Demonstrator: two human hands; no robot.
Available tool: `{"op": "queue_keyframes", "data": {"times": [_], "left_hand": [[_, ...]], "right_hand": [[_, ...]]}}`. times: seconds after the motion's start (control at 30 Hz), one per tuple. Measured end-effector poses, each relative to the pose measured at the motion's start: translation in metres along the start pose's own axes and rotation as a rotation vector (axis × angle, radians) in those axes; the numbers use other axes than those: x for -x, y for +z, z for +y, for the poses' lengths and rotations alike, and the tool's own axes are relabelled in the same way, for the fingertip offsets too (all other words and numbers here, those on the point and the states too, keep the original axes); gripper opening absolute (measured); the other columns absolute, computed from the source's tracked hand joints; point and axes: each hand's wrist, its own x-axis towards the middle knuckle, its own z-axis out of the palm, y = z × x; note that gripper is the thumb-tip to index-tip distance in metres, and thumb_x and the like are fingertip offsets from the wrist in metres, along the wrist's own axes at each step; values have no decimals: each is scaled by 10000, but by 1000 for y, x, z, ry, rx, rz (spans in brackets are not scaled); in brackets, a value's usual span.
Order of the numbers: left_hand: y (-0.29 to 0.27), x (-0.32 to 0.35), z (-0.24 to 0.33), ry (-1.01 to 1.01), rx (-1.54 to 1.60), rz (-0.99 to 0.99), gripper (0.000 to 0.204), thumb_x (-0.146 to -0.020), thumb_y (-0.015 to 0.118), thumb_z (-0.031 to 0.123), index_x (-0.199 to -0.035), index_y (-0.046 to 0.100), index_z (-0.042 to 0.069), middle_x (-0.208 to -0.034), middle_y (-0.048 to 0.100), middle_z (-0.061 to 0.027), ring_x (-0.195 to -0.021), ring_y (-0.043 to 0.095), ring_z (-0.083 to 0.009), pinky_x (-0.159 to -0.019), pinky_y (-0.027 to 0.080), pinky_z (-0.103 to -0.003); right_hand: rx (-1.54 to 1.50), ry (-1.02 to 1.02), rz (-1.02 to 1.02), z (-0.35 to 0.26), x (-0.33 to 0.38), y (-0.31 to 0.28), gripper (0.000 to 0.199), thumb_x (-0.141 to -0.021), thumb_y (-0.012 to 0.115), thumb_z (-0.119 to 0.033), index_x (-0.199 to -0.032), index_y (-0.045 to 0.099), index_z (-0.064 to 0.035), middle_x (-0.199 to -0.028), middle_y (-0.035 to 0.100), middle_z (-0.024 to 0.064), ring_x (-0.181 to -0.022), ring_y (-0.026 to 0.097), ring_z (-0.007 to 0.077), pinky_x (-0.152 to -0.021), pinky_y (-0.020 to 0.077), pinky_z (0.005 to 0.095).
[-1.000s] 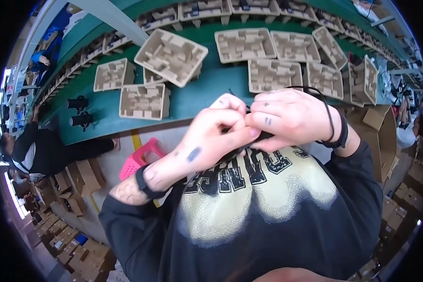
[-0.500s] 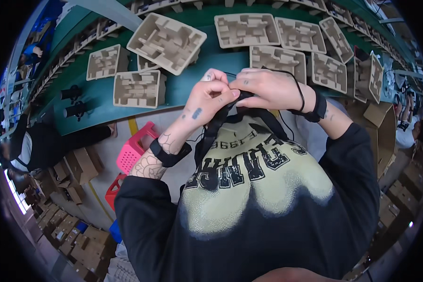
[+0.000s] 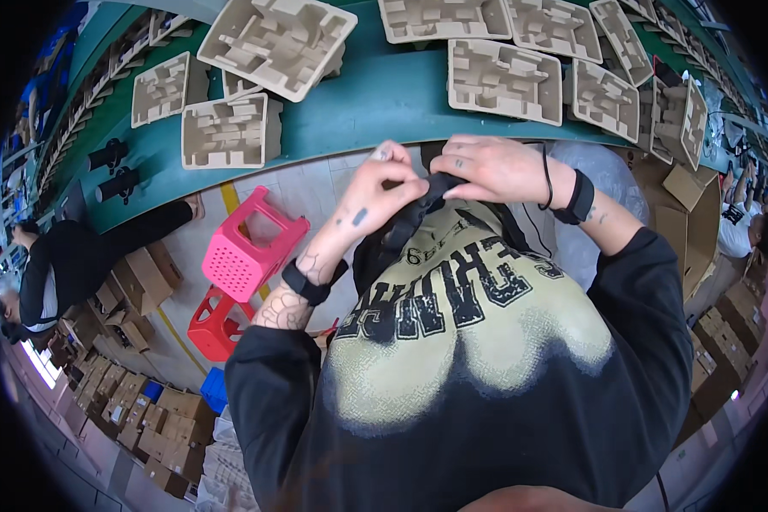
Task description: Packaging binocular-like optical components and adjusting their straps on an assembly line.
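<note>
Both of my hands are up in front of my chest, closed on a black strap (image 3: 401, 226) that hangs down over my printed shirt. My left hand (image 3: 371, 189) pinches it between thumb and bent fingers. Close beside it, my right hand (image 3: 497, 171) curls over the strap's upper part, its thumb underneath. A small gap lies between the two sets of fingertips. Folds and fingers partly hide the strap's top end, and I cannot make out its fastening. Each wrist wears a black band, and a thin dark cord loops around the right one.
Beyond my hands runs a green workbench (image 3: 358, 111) carrying several moulded pulp trays (image 3: 505, 81). Two black cylindrical devices (image 3: 115, 183) lie at its left. A pink stool (image 3: 239, 260) and a red stool (image 3: 213, 328) stand to the left, near another person (image 3: 68, 264). Cardboard boxes (image 3: 687, 213) stand at right.
My view has tilted down, so the bench and trays sit higher and more of the stools shows. My fingertips have moved slightly apart, both hands still on the strap.
</note>
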Motion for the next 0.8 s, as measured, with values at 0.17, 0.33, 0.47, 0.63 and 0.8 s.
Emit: {"op": "queue_keyframes", "data": {"times": [0.17,0.33,0.47,0.63,0.8], "left_hand": [[16,-16,22,-2,-313,-24,291,-780,732,266,-676,640,10,-781,500,-53,-846,480,-194,-814,365,-291],[28,-8,19,-23,162,4,211,-797,709,147,-666,625,5,-801,452,-22,-839,423,-161,-784,357,-275],[29,15,26,106,126,59,202,-784,712,113,-661,603,-4,-840,432,-26,-839,413,-159,-758,349,-285],[26,35,20,89,148,-4,204,-798,708,113,-684,586,-5,-869,419,-30,-854,415,-165,-761,358,-295],[29,18,7,2,72,36,179,-835,666,112,-720,598,-7,-885,459,-51,-841,457,-147,-745,379,-273]], "right_hand": [[92,-78,-24,2,-1,-9,313,-857,610,-250,-1043,541,-8,-932,563,130,-877,552,308,-762,480,392],[50,-2,-69,-15,1,-21,308,-850,621,-251,-1028,547,-11,-944,581,127,-935,547,305,-804,478,397],[-38,-101,-7,-17,8,-12,371,-840,639,-273,-1092,538,-20,-901,541,125,-870,535,321,-756,468,404],[-67,-48,-28,-25,16,2,368,-859,618,-291,-1096,536,-21,-927,557,132,-903,543,326,-792,470,407],[-21,47,-120,-13,12,-9,363,-876,596,-297,-1094,533,-13,-991,586,146,-965,553,328,-840,471,405]]}}
